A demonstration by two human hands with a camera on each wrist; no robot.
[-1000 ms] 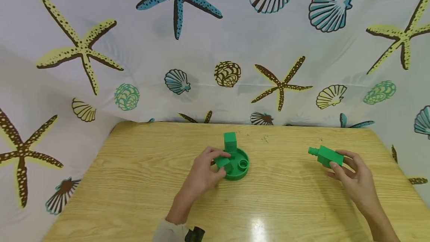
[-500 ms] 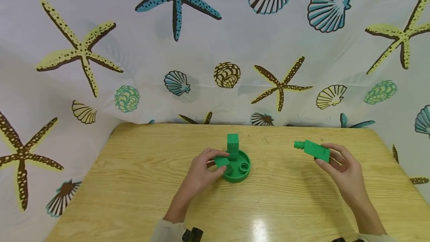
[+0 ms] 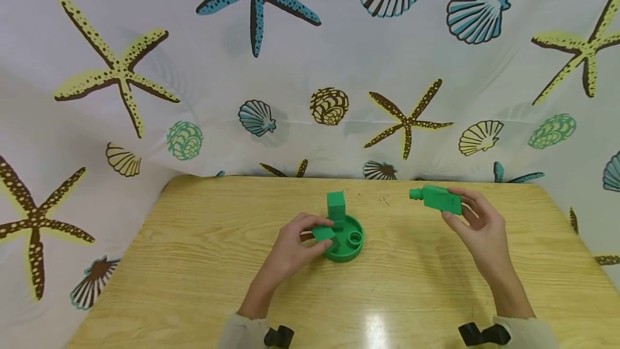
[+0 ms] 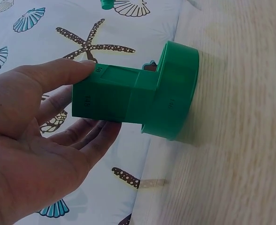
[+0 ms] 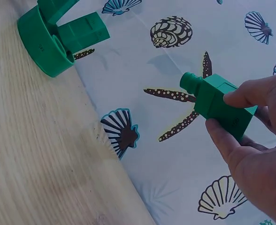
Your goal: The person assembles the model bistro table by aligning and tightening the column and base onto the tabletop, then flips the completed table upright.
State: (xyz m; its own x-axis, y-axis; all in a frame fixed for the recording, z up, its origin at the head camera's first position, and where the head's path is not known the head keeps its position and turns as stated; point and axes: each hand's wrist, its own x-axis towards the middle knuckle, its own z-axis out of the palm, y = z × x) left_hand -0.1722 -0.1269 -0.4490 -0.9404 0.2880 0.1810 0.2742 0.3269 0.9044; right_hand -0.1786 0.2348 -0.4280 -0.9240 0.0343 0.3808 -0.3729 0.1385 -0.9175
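Observation:
A round green base (image 3: 346, 255) with a low rim stands on the table, with a threaded socket (image 3: 355, 238) at its right side. Two green blocks rise from it: a rear block (image 3: 336, 206) and a front-left block (image 4: 112, 93). My left hand (image 3: 295, 249) grips the front-left block between thumb and fingers. Off to the right and above the table, my right hand (image 3: 484, 236) pinches a loose green block with a threaded end (image 3: 438, 200). Its thread points left toward the base, well apart from it. Raised numbers show on the pieces in the wrist views.
The wooden table (image 3: 203, 263) extends around the base on all sides. A white cloth (image 3: 290, 144) printed with starfish and shells hangs behind the table and along both sides.
My right hand has carried the threaded block left and somewhat farther back, turning it nearer to level. My left hand keeps its grip on the front-left block, and the base has barely shifted.

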